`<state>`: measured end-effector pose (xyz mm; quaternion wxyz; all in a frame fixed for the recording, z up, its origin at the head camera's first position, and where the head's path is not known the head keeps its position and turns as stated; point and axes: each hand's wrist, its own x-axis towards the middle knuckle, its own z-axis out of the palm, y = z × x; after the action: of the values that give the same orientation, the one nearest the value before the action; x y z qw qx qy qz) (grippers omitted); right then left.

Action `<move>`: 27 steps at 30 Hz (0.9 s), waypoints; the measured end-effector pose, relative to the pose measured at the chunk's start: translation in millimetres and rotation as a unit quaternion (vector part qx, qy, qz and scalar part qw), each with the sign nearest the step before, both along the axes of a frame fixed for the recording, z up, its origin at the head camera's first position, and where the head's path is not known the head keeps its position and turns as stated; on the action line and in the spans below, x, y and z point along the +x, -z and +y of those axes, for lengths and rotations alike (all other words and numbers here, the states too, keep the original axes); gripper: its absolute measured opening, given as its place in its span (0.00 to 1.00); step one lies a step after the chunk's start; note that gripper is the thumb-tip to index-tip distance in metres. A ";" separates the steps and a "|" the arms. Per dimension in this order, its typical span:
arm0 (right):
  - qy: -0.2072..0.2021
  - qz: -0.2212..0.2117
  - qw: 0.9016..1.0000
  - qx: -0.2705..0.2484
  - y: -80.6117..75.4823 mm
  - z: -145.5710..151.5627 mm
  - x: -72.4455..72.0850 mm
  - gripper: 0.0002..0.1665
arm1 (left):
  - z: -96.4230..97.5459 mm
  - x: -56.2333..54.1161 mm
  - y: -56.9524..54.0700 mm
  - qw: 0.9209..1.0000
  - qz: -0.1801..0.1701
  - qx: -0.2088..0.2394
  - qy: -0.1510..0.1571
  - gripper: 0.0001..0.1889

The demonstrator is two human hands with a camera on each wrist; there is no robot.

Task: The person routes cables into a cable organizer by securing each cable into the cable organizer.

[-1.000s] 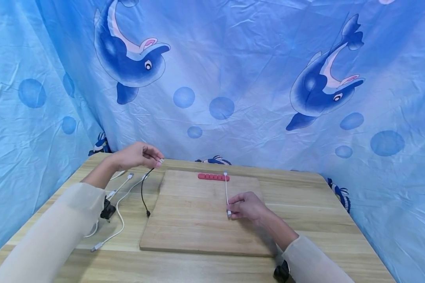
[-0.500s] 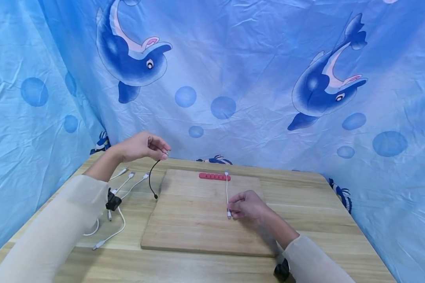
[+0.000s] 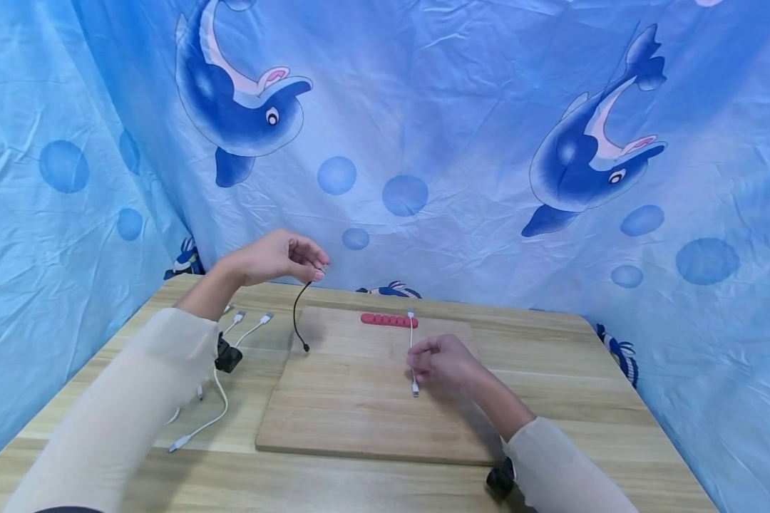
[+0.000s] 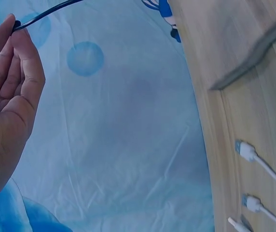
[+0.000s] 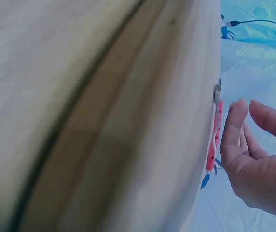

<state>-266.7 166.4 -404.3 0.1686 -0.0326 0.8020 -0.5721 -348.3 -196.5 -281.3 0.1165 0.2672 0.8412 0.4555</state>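
My left hand (image 3: 282, 258) is raised over the back edge of the table and pinches one end of a short black USB cable (image 3: 295, 313) between thumb and fingers. The cable's other end hangs over the wooden board's back left corner. A short white USB cable (image 3: 415, 390) lies front to back on the wooden board (image 3: 353, 406), its far end across a red slotted cable holder (image 3: 385, 320). My right hand (image 3: 445, 360) hovers beside this white cable. In the right wrist view, thumb and forefinger of the right hand (image 5: 258, 166) stand slightly apart with nothing between them.
Several white cables (image 3: 205, 426) lie on the table (image 3: 571, 377) left of the board, partly hidden by my left sleeve. A blue dolphin-print curtain (image 3: 475, 199) hangs close behind the table and along both sides.
My left hand has risen and moved right, carrying the black cable from beside the board to over its corner. My right hand has let go of the white cable and lifted slightly.
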 end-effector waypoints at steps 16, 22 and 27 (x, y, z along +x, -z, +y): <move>-0.027 0.039 0.999 0.002 -19.8 -24.3 -10.3 0.13 | 52.2 -2.6 -5.3 0.998 0.016 0.055 0.023 0.15; -0.038 0.057 0.997 -0.027 -21.3 -36.2 -11.4 0.18 | 69.7 -5.8 -3.3 0.994 0.002 0.102 0.034 0.15; -0.045 0.111 0.993 -0.014 -22.8 -43.4 -12.7 0.18 | 82.5 -5.9 -1.6 0.992 0.001 0.123 0.032 0.14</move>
<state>-279.4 123.0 -381.4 0.1038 -0.1338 0.8051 -0.5684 -354.2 -114.0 -279.8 0.0966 0.3068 0.7700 0.5511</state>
